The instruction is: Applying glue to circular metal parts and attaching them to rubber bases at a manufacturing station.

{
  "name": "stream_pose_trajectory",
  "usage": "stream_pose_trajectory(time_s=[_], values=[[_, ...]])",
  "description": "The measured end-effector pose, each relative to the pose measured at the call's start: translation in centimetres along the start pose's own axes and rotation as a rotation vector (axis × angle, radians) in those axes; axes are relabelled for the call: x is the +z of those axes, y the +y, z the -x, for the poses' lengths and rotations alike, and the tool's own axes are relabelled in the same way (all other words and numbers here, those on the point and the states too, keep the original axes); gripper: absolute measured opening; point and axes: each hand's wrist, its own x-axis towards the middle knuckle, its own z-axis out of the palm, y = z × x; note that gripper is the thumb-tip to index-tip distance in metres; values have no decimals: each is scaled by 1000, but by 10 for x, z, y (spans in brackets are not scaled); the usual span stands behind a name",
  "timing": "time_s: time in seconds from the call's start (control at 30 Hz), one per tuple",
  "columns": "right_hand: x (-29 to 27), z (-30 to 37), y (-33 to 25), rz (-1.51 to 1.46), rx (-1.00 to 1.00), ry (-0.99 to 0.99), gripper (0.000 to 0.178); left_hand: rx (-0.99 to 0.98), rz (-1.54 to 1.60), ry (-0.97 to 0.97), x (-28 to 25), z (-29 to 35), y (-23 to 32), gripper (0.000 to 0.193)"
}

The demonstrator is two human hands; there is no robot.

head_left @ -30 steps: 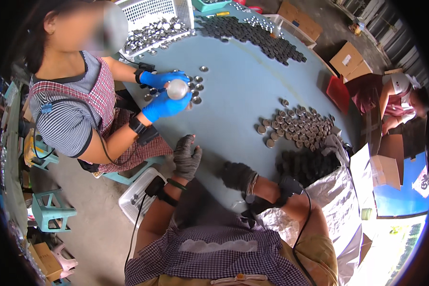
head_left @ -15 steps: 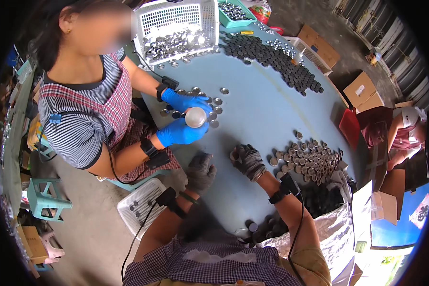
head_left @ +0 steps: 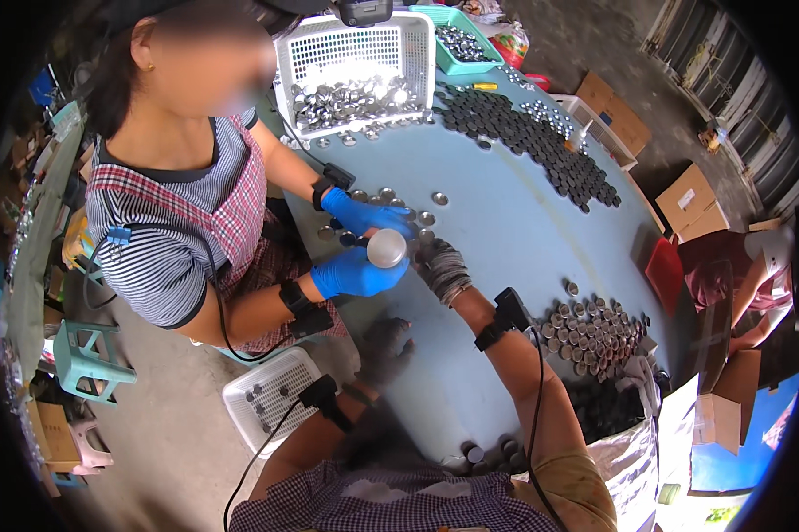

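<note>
My right hand, in a grey glove, reaches to the small round metal caps beside a co-worker. Its fingers are curled; what they hold, if anything, is hidden. My left hand, also gloved and somewhat blurred, hovers by the near left table edge. Its thumb stands apart from loosely bent fingers, and nothing shows in it. Just left of my right hand, the co-worker's blue-gloved hands hold a round, pale, cup-like piece.
Many brownish round caps lie at right on the blue table. Dark caps spread along the far side. A white basket of shiny caps stands beyond the co-worker. Below the left edge is another white basket.
My right hand has moved forward and left, up to the caps by the co-worker. My left hand has turned and its thumb has come away from the fingers. The view has shifted slightly.
</note>
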Motion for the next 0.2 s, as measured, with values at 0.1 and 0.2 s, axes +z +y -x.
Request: stream_pose_trajectory(time_s=[0.1, 0.2], values=[[5, -11, -10, 294, 185, -155, 48, 9, -24, 11, -1, 1, -2, 31], [46, -5, 56, 419, 410, -303, 64, 45, 16, -10, 5, -7, 1, 34]])
